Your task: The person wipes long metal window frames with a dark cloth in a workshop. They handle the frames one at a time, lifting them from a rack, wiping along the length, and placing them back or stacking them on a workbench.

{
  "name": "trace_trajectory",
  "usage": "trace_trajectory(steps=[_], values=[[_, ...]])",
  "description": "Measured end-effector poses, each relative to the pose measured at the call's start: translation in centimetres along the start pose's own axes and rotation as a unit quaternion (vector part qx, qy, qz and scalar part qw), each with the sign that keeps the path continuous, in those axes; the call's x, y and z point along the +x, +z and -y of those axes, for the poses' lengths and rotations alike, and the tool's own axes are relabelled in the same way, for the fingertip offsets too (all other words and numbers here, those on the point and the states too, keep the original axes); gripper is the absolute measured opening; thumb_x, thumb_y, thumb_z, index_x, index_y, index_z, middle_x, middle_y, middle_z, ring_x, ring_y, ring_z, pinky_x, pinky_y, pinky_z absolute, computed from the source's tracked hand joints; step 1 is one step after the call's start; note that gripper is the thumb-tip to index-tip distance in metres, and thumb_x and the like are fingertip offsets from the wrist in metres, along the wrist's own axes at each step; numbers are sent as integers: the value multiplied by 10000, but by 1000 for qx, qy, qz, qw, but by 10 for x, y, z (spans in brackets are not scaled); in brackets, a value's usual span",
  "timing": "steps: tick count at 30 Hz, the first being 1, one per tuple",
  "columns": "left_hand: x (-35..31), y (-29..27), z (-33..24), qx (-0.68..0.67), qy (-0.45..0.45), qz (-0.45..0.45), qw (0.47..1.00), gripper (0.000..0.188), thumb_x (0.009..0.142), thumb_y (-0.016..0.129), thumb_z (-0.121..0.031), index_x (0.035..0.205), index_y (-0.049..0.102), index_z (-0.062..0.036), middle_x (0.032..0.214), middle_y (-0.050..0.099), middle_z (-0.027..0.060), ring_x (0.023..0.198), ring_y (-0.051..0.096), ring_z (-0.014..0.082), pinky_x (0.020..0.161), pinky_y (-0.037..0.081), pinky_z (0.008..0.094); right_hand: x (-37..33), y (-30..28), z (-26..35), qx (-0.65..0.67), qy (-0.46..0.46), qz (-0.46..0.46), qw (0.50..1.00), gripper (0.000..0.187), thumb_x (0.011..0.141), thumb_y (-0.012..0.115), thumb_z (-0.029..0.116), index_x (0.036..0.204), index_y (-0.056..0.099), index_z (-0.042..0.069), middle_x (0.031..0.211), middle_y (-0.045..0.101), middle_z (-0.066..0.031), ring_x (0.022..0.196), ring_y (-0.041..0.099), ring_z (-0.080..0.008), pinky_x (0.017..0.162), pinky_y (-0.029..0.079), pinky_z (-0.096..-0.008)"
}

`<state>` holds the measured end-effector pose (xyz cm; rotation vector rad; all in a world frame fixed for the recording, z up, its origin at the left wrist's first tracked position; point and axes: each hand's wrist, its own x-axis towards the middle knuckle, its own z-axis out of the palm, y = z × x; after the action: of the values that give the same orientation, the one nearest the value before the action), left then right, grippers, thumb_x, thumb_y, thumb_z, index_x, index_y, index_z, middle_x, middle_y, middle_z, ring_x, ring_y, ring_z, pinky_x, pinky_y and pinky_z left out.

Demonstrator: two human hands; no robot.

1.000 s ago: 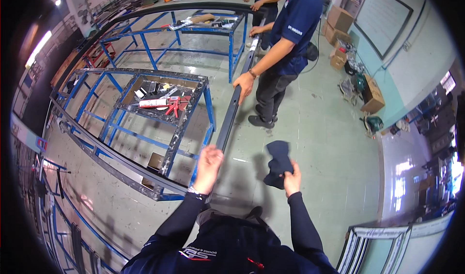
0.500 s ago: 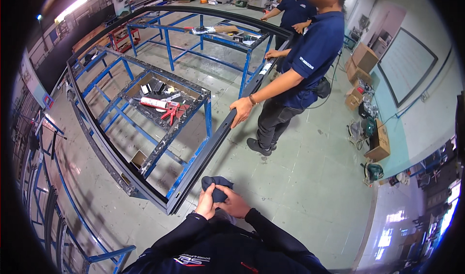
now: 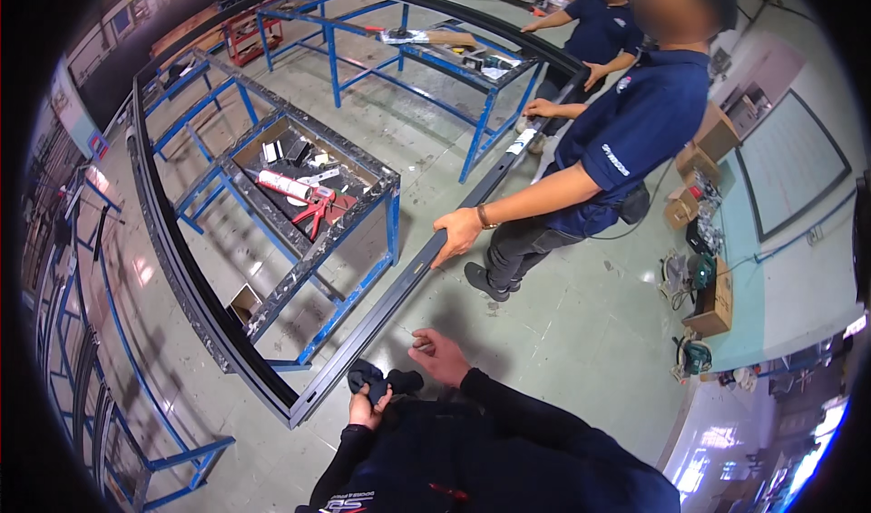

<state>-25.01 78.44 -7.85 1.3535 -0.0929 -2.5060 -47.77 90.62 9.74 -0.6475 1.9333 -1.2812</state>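
Observation:
My left hand [image 3: 365,408] grips a crumpled dark cloth [image 3: 386,382] close to my body; its exact kind does not show. Apart from the cloth, to its right, my right hand [image 3: 441,358] is raised with the fingers curled against the thumb. Whether anything small sits in that pinch cannot be made out. Just ahead of both hands runs the near side of a large dark window frame [image 3: 363,336], laid across blue metal stands. A co-worker's hand [image 3: 460,232] rests on this side of the frame, further along.
Inside the frame, a blue stand's tray [image 3: 385,179] carries a red caulking gun [image 3: 316,212] and loose items. A co-worker [image 3: 635,141] stands at the right, with another person [image 3: 603,28] behind. Boxes [image 3: 712,304] and green power tools [image 3: 697,357] line the right wall.
My right hand has come off the cloth and moved up and right. My left hand keeps the cloth, lower and further left. The view has shifted; the co-worker still touches the frame.

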Motion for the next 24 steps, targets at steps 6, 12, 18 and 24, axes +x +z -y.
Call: trace_trajectory(steps=[6, 12, 18, 24], values=[[-30, 13, 13, -221, 200, -84, 951, 418, 972, 454, -355, 1223, 599, -53, 1186, 646, 156, 1156, 598, 345, 954, 539, 523, 67, -15, 47, -161, -330, 83, 927, 361, 836, 742, 210, 1131, 638, 31, 1101, 641, -192, 1086, 602, -377, 955, 481, -437], [-30, 47, -3, -343, 318, -50, 883, 744, 908, 414, -695, 1362, 551, -121, 1349, 605, 89, 1191, 598, 268, 987, 475, 517, 118, -3, 58, -308, -481, 234, 787, 556, 724, 822, 323, 1175, 618, 69, 1219, 589, -144, 1150, 553, -331, 1025, 385, -488], [-44, 74, -9, -369, 331, -27, 868, 951, 884, 235, -853, 1457, 477, -135, 1444, 538, 105, 1324, 508, 299, 1036, 436, 532, 149, 28, 59, -440, -425, 297, 733, 591, 722, 815, 387, 1232, 633, 148, 1045, 641, -65, 1031, 609, -279, 967, 388, -437], [-8, 37, -16, -450, 279, -18, 848, 811, 953, 233, -708, 1453, 476, -117, 1454, 523, 137, 1337, 493, 328, 1090, 380, 545, 152, 56, 59, -529, -349, 300, 713, 452, 765, 774, 506, 995, 664, 133, 925, 664, -54, 956, 657, -269, 819, 473, -438]])
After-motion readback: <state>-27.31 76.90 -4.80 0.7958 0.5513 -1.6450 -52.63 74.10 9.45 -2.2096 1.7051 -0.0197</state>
